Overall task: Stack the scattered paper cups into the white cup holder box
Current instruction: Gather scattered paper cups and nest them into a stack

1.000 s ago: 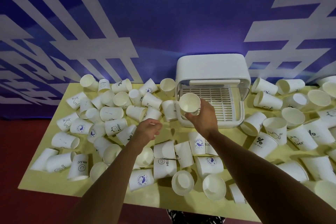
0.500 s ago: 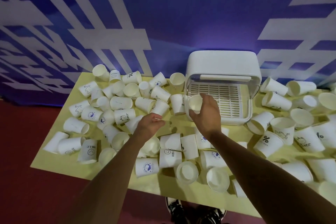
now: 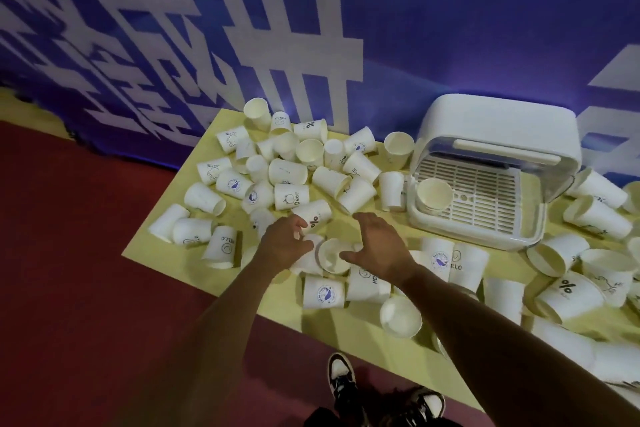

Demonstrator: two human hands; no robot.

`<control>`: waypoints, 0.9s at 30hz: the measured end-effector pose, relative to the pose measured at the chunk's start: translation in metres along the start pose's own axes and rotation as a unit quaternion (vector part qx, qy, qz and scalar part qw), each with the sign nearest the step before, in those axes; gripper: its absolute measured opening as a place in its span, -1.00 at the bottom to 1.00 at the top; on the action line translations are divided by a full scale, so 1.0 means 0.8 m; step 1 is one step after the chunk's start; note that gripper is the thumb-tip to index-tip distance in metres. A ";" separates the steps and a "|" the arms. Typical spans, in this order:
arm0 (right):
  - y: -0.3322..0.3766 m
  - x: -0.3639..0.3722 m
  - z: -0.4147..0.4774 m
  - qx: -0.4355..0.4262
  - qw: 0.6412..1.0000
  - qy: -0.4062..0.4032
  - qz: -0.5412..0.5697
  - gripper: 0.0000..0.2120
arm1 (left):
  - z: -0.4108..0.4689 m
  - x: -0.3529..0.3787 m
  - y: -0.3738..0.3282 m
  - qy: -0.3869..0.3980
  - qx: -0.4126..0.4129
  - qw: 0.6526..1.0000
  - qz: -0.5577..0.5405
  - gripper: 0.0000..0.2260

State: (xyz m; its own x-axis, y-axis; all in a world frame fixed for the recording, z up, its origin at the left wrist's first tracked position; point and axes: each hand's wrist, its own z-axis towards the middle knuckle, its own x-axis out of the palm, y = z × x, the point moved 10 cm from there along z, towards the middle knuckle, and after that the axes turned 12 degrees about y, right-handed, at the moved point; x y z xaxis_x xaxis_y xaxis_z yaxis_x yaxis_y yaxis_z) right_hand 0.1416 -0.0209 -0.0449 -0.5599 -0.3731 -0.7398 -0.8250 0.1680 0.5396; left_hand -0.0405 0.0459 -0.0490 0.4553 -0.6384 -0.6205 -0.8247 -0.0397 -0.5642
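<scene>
A: What has changed since a second ago?

B: The cup (image 3: 434, 193) the right hand (image 3: 379, 246) was carrying now stands upright in the box (image 3: 498, 135), at the left front of its slatted tray. That hand has let go and come back to the table (image 3: 277, 314); it is spread open and holds nothing.

A: And the left hand (image 3: 284, 242)?

B: Curled over a fallen cup (image 3: 331, 255) just beside the right hand. Whether it has a real grip, I cannot tell.

A: So?

B: One cup is in. Dozens lie scattered, so the job has barely begun.
</scene>
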 end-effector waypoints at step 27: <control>0.019 0.036 0.023 0.016 0.999 0.042 -0.015 -0.23 | 0.015 -0.005 0.052 -0.049 -0.034 0.976 0.208 -0.22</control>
State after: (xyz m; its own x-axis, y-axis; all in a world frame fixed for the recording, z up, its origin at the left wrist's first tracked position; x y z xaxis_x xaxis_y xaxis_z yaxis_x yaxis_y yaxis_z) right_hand 0.1113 -0.0121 -0.0658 -0.5279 -0.4536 -0.7180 -0.8439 0.1846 0.5038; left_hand -0.0724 0.0559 -0.0764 0.1038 -0.5330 -0.8397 -0.9638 0.1547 -0.2173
